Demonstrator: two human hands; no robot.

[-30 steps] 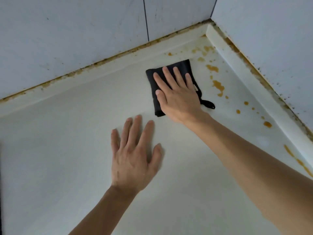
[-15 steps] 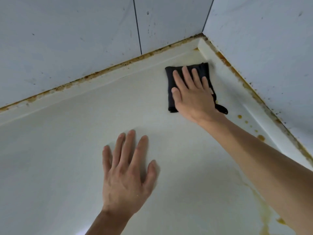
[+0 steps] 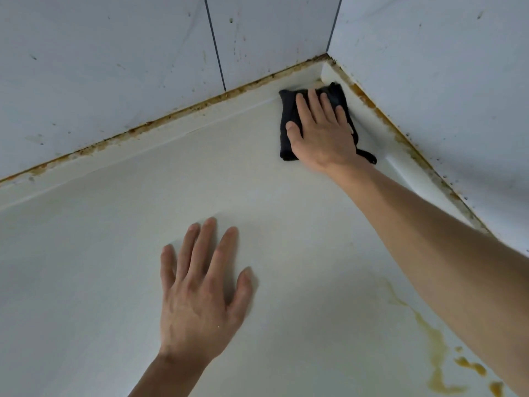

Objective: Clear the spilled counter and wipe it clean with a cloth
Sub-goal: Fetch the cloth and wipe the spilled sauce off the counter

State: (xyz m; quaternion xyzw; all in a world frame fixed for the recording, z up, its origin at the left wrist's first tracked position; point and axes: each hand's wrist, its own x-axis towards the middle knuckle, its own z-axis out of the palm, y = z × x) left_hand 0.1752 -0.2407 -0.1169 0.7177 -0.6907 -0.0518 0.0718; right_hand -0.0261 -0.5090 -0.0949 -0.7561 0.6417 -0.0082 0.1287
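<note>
Walls: pale grey tiled walls (image 3: pixel 114 67) meet in a corner at upper right, speckled with dark spots, one dark grout line running down the left wall.
Bench: off-white bench (image 3: pixel 100 267) fills the lower view, with a raised white lip along both walls.
Seam: brown grime (image 3: pixel 160 123) lines the joint between lip and tile on both sides.
Spill: a yellow-brown streak and drops (image 3: pixel 435 351) lie at lower right, under the right forearm.
Left hand: left hand (image 3: pixel 197 293) lies flat on the bare bench, fingers spread, grasping nothing.
Right hand: right hand (image 3: pixel 323 130) presses flat, fingers extended, on the cloth.
Cloth: folded black cloth (image 3: pixel 287 116) sits in the corner, touching the right-side lip.
</note>
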